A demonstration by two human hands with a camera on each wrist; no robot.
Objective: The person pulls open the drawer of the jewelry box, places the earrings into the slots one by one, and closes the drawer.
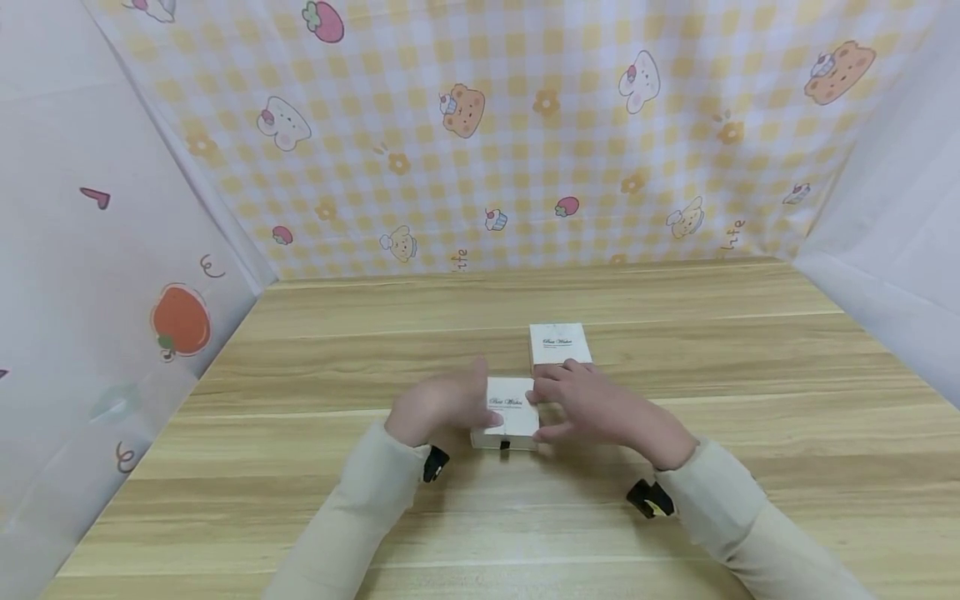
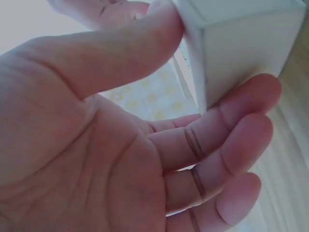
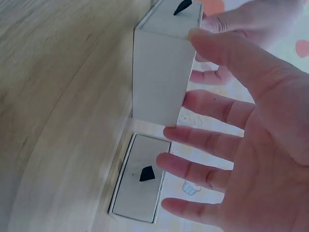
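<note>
A small white drawer-style gift box (image 1: pixel 513 421) with "Best Wishes" lettering and a black pull tab lies on the table between both hands. My left hand (image 1: pixel 441 406), slightly blurred, holds its left side. In the left wrist view the thumb (image 2: pixel 164 31) lies against a box edge and the bent index finger (image 2: pixel 251 96) against a side face. At the box's right edge, my right hand (image 1: pixel 600 408) touches it with thumb and index finger, its fingers nearly straight in the right wrist view. A second white box (image 1: pixel 558 343) lies just behind; right fingertips overlap its front edge.
The wooden table (image 1: pixel 360 333) extends around both boxes. A yellow checked cloth (image 1: pixel 517 158) with cartoon prints hangs at its back, and white sheets (image 1: pixel 892 192) flank the sides. Black bands (image 1: pixel 651 498) show at the wrists.
</note>
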